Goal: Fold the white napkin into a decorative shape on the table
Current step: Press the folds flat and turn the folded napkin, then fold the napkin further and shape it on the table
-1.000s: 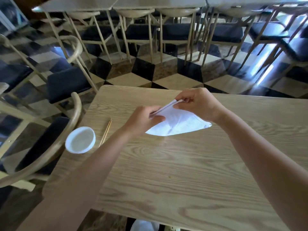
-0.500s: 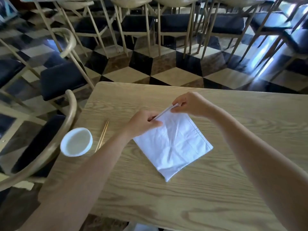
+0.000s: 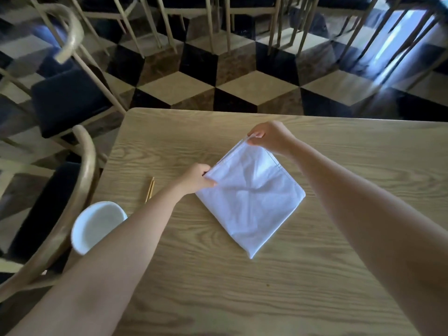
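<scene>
The white napkin (image 3: 252, 200) lies on the wooden table (image 3: 242, 287) as a folded square turned like a diamond, one corner pointing toward me. My left hand (image 3: 195, 179) pinches its left corner at the table surface. My right hand (image 3: 269, 135) pinches the far corner, and the edge between the two hands is pulled taut and slightly lifted. The rest of the cloth rests flat, with soft creases across its middle.
A white bowl (image 3: 97, 226) sits near the table's left edge, partly under my left forearm. A pair of wooden chopsticks (image 3: 149, 189) lies just beyond it. Chairs with dark seats (image 3: 68, 100) stand at the left and across the checkered floor.
The napkin went from a bunched shape held up between my hands to a square spread flat on the table. Both hands kept their grip and moved apart.
</scene>
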